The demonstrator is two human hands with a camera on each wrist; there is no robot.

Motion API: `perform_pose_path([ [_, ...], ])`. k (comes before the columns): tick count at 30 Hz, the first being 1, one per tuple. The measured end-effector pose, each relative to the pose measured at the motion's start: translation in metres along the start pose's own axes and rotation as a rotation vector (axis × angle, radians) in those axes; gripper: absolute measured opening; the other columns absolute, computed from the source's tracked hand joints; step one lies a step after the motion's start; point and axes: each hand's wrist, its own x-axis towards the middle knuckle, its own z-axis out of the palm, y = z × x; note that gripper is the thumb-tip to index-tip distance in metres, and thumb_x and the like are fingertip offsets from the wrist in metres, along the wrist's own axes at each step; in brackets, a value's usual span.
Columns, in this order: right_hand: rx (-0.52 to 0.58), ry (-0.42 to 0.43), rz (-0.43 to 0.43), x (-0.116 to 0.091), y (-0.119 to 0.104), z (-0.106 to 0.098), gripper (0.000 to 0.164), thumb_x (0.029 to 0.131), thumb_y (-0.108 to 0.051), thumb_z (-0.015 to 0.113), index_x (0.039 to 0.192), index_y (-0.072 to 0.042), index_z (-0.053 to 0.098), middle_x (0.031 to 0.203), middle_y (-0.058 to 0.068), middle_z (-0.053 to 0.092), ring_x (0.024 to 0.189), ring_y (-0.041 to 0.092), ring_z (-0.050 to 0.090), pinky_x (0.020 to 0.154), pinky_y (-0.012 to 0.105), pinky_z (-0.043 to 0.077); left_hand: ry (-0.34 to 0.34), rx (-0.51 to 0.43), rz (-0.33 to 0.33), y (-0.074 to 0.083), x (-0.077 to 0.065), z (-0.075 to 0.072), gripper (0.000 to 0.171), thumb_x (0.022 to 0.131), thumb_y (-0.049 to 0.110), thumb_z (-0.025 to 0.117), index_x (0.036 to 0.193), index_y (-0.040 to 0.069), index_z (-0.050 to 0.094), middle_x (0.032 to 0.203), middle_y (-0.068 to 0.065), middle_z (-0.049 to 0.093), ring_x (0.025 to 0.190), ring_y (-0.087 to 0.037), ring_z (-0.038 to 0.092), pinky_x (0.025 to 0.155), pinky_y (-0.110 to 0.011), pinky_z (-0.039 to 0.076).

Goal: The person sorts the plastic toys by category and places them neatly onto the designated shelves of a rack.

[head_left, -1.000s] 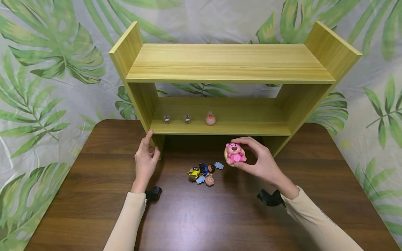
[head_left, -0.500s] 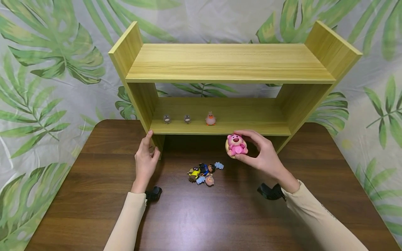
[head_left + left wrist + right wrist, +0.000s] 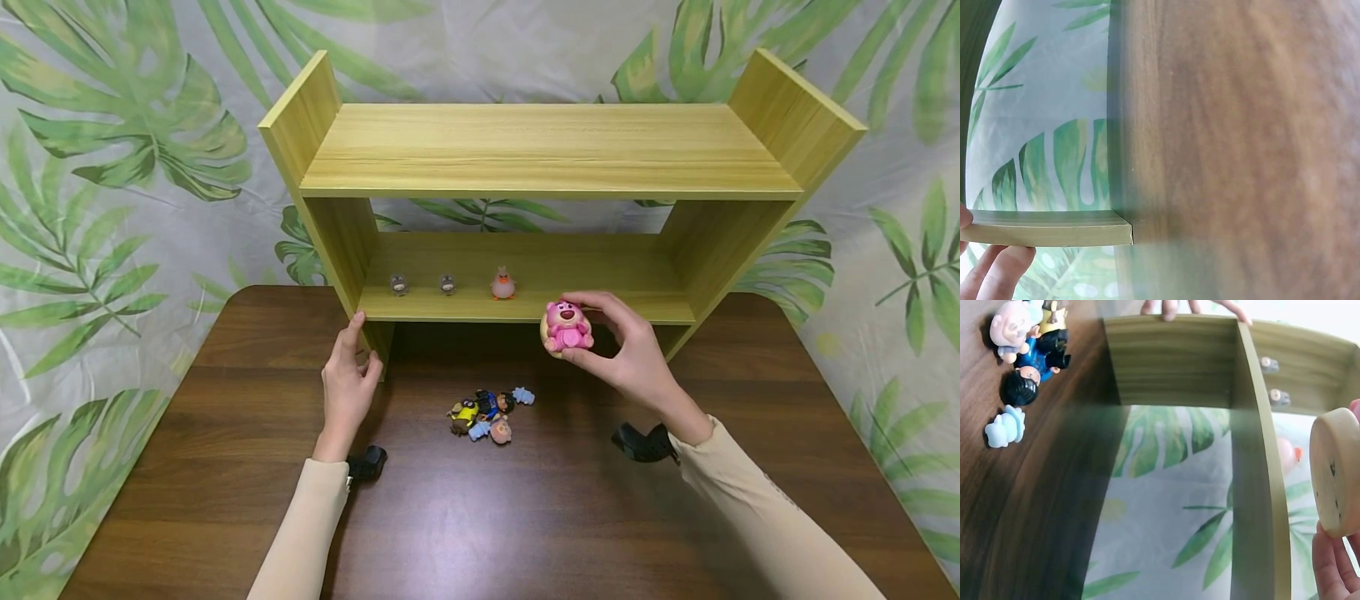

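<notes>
My right hand (image 3: 637, 354) holds a pink bear figure (image 3: 568, 327) with a cream disc-shaped back between fingers and thumb. It hangs in front of the middle board's front edge. In the right wrist view the cream back (image 3: 1333, 472) faces the camera. My left hand (image 3: 348, 392) grips the wooden shelf (image 3: 480, 193) by its left side panel, its fingers (image 3: 1007, 269) along the panel's edge in the left wrist view. On the middle board stand a pinkish duck figure (image 3: 503, 285) and two small grey figures, one on the left (image 3: 398, 285), one nearer the duck (image 3: 447, 285).
Below the shelf, a small heap of figures lies on the brown table (image 3: 480, 517): a yellow-clad one (image 3: 463, 417), a blue-clad one with black hair (image 3: 491, 405), a pinkish one (image 3: 500, 431) and light blue pieces (image 3: 523, 397). A leaf-patterned cloth (image 3: 135, 125) hangs behind.
My right hand has raised the pink bear figure from below the middle board to about its front edge. My left hand has stayed at the side panel.
</notes>
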Motion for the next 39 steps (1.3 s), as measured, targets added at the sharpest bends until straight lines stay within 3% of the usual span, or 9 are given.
perform_pose_path([
  [8,-0.036,0.041,0.015,0.008,0.006,0.0,0.061,0.07,0.015,0.076,0.126,0.004,0.056,0.123,0.014,0.057,0.112,0.012,0.051,0.09,0.023,0.044,0.001,0.006,0.009,0.0,0.001,0.0,0.084,0.081,-0.015,0.054,0.145,0.034,0.032,0.104,-0.016,0.054,0.068,-0.028,0.044,0.052,-0.041,0.052],
  [12,-0.071,0.056,0.047,0.015,-0.011,0.0,0.057,0.071,0.016,0.073,0.124,0.009,0.055,0.123,0.02,0.056,0.11,0.014,0.053,0.09,0.021,0.044,-0.002,-0.001,0.0,0.0,0.001,0.0,0.081,0.082,-0.014,0.054,0.144,0.033,0.033,0.105,-0.016,0.054,0.069,-0.029,0.045,0.052,-0.041,0.053],
  [16,-0.104,0.068,0.081,0.022,-0.026,0.0,0.053,0.073,0.016,0.071,0.123,0.015,0.053,0.124,0.026,0.054,0.109,0.028,0.054,0.089,0.021,0.044,-0.002,-0.004,-0.004,0.0,0.001,0.0,0.08,0.082,-0.014,0.053,0.144,0.032,0.033,0.105,-0.016,0.054,0.07,-0.03,0.045,0.052,-0.042,0.053],
  [20,-0.105,0.084,0.111,0.026,-0.026,-0.001,0.052,0.074,0.015,0.071,0.123,0.016,0.052,0.125,0.027,0.053,0.11,0.038,0.053,0.092,0.022,0.043,-0.003,-0.005,-0.002,0.0,0.001,0.0,0.08,0.082,-0.014,0.053,0.145,0.033,0.032,0.107,-0.016,0.055,0.07,-0.03,0.044,0.051,-0.041,0.052],
  [33,-0.127,0.107,0.154,0.036,-0.018,-0.002,0.051,0.076,0.012,0.071,0.124,0.014,0.053,0.124,0.027,0.055,0.113,0.038,0.054,0.096,0.028,0.044,-0.002,-0.01,-0.003,0.0,0.0,0.0,0.08,0.082,-0.013,0.054,0.144,0.032,0.033,0.106,-0.016,0.054,0.07,-0.029,0.045,0.052,-0.041,0.053],
  [39,-0.147,0.109,0.176,0.039,-0.016,-0.003,0.052,0.077,0.009,0.07,0.126,0.012,0.054,0.124,0.026,0.055,0.115,0.038,0.053,0.097,0.038,0.043,-0.003,-0.003,-0.003,0.0,0.0,0.0,0.08,0.082,-0.013,0.054,0.145,0.032,0.033,0.108,-0.016,0.055,0.069,-0.028,0.044,0.053,-0.042,0.053],
])
